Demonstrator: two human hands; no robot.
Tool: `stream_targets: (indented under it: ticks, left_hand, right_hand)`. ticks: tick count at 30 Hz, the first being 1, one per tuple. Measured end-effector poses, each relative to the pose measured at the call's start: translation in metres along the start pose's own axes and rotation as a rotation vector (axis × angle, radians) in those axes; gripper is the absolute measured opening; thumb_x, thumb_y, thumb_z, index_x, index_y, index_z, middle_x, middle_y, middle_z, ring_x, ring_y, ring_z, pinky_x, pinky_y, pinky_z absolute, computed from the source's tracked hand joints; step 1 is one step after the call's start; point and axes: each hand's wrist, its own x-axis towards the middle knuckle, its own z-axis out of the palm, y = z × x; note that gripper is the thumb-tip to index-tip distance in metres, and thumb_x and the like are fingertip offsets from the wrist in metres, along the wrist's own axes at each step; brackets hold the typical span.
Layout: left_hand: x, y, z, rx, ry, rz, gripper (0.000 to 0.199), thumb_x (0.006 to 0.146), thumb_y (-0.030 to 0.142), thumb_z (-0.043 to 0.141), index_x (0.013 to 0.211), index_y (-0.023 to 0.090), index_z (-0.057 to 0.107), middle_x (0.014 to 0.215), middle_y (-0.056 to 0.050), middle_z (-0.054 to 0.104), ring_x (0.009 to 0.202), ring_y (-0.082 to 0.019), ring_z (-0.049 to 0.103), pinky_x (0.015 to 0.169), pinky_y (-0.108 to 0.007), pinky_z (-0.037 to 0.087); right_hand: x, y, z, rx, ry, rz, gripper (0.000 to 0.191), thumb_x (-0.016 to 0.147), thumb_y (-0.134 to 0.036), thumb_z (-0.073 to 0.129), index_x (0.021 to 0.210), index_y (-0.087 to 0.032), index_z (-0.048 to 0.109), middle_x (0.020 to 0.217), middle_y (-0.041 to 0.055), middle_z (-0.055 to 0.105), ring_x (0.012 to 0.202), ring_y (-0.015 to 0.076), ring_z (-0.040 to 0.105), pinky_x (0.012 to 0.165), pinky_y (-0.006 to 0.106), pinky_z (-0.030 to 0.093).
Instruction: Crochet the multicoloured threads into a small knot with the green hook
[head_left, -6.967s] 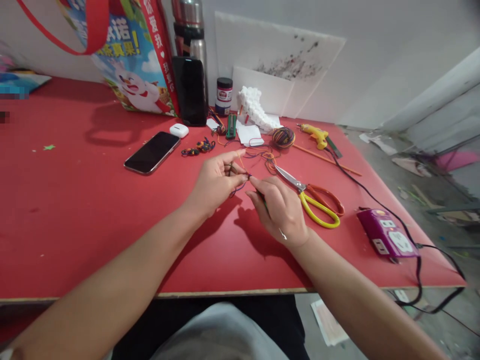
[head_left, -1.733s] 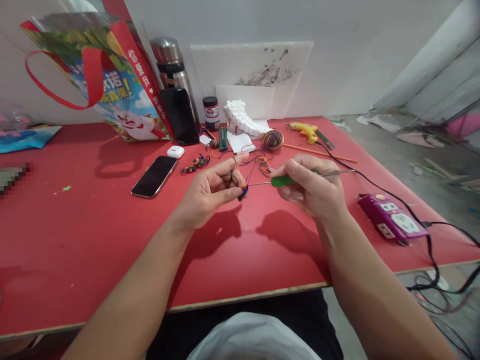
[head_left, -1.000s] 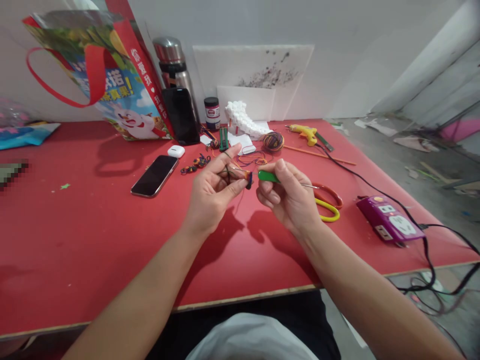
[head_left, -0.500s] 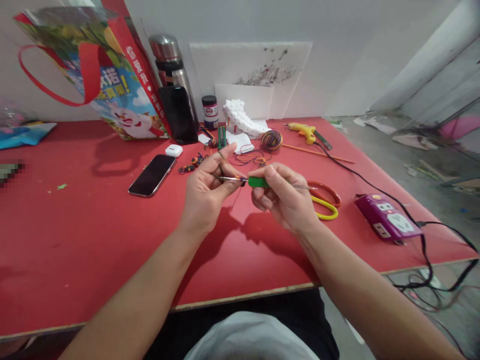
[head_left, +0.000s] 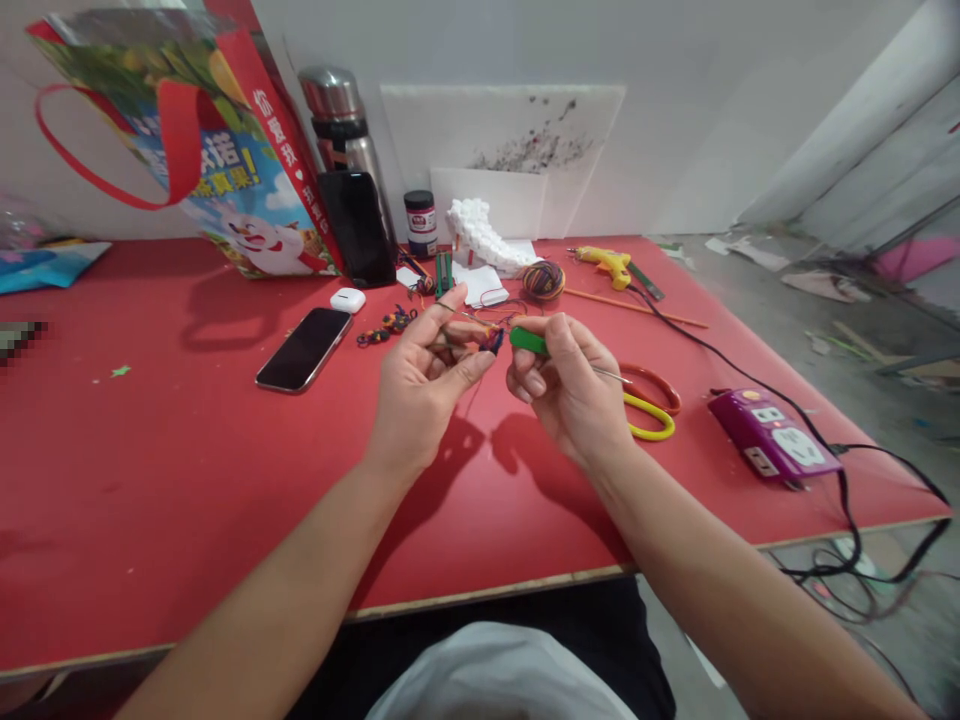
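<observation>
Clock set on the yarn work, 12 being away from the wearer; red table (head_left: 225,520) fills most of the view; printed tote bag (head_left: 251,205) with red handles stands at 10; steel thermos (head_left: 337,110) upright at 11, black phone (head_left: 364,235) propped in front of it; left hand (head_left: 420,385) at 8 to 9, right hand (head_left: 570,385) at 3 to 4, both raised over the table; purple power socket (head_left: 772,435) farther out between 3 and 4; scissors (head_left: 652,420) at 4, handles showing, blades hidden behind right hand; second phone (head_left: 304,350) lies flat at 9; knobbly white object (head_left: 487,240) at 12; yellow glue gun (head_left: 615,265) at 2; yarn ball (head_left: 543,281) at 1, loose strands beside it; green-handled tool (head_left: 529,342) in right hand, thumb and fingers closed around the handle, thin metal shaft poking out behind toward 4; white earbud case (head_left: 348,299) at 10, near the flat phone; small dark yarn piece (head_left: 492,341) pinched in left hand, at the thumb tip, on its 2 o'clock side, just beside the tool's green end; yarn runs over the left forefinger; whether the tool's tip sits inside the piece is too small to tell.
</observation>
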Motion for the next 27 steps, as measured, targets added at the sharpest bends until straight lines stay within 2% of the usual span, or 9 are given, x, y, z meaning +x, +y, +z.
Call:
stream_targets:
  ticks: [4, 10, 13, 16, 18, 20, 23, 27]
  left_hand:
    - [0.0, 0.0, 0.0, 0.017, 0.015, -0.039, 0.054, 0.076, 0.016, 0.089, 0.128, 0.025, 0.08, 0.099, 0.0, 0.075, 0.088, -0.01, 0.063, 0.085, -0.022, 0.054]
    - [0.001, 0.001, 0.003, 0.005, 0.04, -0.046, 0.058, 0.072, 0.012, 0.09, 0.128, 0.021, 0.079, 0.078, 0.006, 0.068, 0.079, -0.009, 0.063, 0.083, -0.022, 0.054]
    - [-0.001, 0.0, 0.005, 0.038, 0.055, -0.068, 0.061, 0.073, 0.01, 0.089, 0.133, 0.018, 0.077, 0.075, 0.007, 0.068, 0.075, -0.009, 0.063, 0.08, -0.022, 0.053]
    - [-0.004, -0.002, 0.009, 0.041, 0.079, -0.094, 0.063, 0.073, 0.011, 0.09, 0.135, 0.017, 0.075, 0.075, 0.006, 0.07, 0.072, -0.009, 0.063, 0.076, -0.022, 0.052]
    - [-0.005, -0.002, 0.011, 0.001, 0.083, -0.101, 0.062, 0.072, 0.012, 0.093, 0.131, 0.018, 0.077, 0.075, 0.006, 0.071, 0.072, -0.009, 0.063, 0.075, -0.022, 0.052]
    - [-0.005, -0.001, 0.011, -0.063, 0.073, -0.11, 0.059, 0.067, 0.014, 0.097, 0.124, 0.018, 0.079, 0.075, 0.007, 0.07, 0.072, -0.008, 0.063, 0.074, -0.021, 0.051]
    - [-0.002, 0.003, 0.007, -0.149, 0.029, -0.166, 0.053, 0.062, 0.014, 0.1, 0.111, 0.019, 0.081, 0.072, 0.007, 0.068, 0.069, -0.007, 0.06, 0.071, -0.019, 0.05]
    - [0.005, 0.011, -0.006, -0.219, -0.096, -0.318, 0.056, 0.057, 0.01, 0.1, 0.11, 0.017, 0.082, 0.073, 0.006, 0.069, 0.071, -0.007, 0.064, 0.072, -0.019, 0.053]
  right_hand:
    - [0.0, 0.0, -0.001, 0.017, -0.01, 0.035, 0.039, 0.079, -0.057, 0.094, 0.091, -0.021, 0.081, 0.064, -0.0042, 0.067, 0.047, 0.0061, 0.047, 0.046, 0.023, 0.046]
    - [-0.003, 0.007, -0.002, -0.038, -0.055, 0.01, 0.039, 0.086, -0.058, 0.089, 0.094, -0.021, 0.08, 0.067, -0.0038, 0.069, 0.048, 0.0076, 0.051, 0.047, 0.024, 0.046]
    - [-0.006, 0.012, -0.004, -0.202, -0.046, -0.122, 0.036, 0.096, -0.057, 0.08, 0.097, -0.021, 0.079, 0.07, -0.003, 0.07, 0.051, 0.0093, 0.057, 0.05, 0.026, 0.048]
    - [-0.01, 0.017, -0.006, -0.498, 0.017, -0.343, 0.034, 0.104, -0.055, 0.07, 0.101, -0.022, 0.077, 0.075, -0.0012, 0.072, 0.056, 0.0108, 0.059, 0.057, 0.028, 0.052]
    - [-0.013, 0.021, -0.007, -0.67, 0.046, -0.474, 0.035, 0.106, -0.056, 0.066, 0.105, -0.023, 0.077, 0.082, 0.0015, 0.075, 0.064, 0.0132, 0.063, 0.066, 0.032, 0.056]
    - [-0.016, 0.023, -0.007, -0.736, 0.052, -0.541, 0.036, 0.106, -0.058, 0.065, 0.108, -0.024, 0.077, 0.088, 0.0033, 0.076, 0.071, 0.0151, 0.066, 0.073, 0.034, 0.058]
    - [-0.016, 0.021, -0.004, -0.59, 0.045, -0.472, 0.04, 0.102, -0.063, 0.07, 0.108, -0.024, 0.078, 0.08, 0.0009, 0.073, 0.063, 0.0135, 0.061, 0.066, 0.032, 0.055]
    - [-0.007, 0.007, -0.001, -0.215, -0.016, -0.094, 0.05, 0.089, -0.071, 0.08, 0.088, -0.021, 0.079, 0.06, -0.0029, 0.063, 0.046, 0.009, 0.045, 0.047, 0.026, 0.041]
